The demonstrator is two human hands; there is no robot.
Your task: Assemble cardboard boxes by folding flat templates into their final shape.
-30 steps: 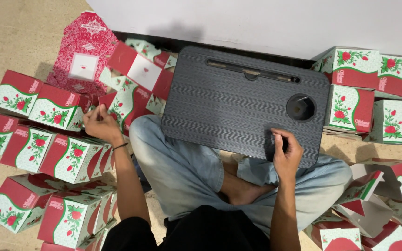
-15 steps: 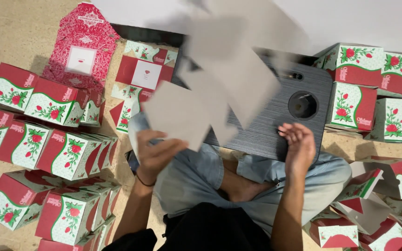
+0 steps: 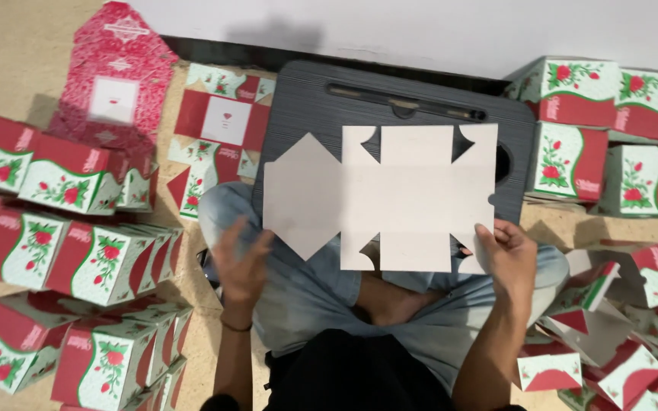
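A flat, unfolded cardboard box blank (image 3: 390, 194), plain grey side up, lies spread over a dark grey lap desk (image 3: 306, 99) in front of my crossed legs. My right hand (image 3: 506, 255) pinches the blank's lower right corner. My left hand (image 3: 241, 262) hovers open over my left knee, just below the blank's pointed left flap, holding nothing.
Folded red, white and green rose-printed boxes (image 3: 78, 259) are stacked on the floor at my left. More stand at the right (image 3: 611, 129). Flat printed blanks (image 3: 218, 125) and a red pile (image 3: 119, 76) lie at the upper left. Collapsed boxes (image 3: 611, 335) sit lower right.
My left hand took a flat blank from the left pile and swung it over onto the lap desk. My right hand now grips its corner; the left hand has let go.
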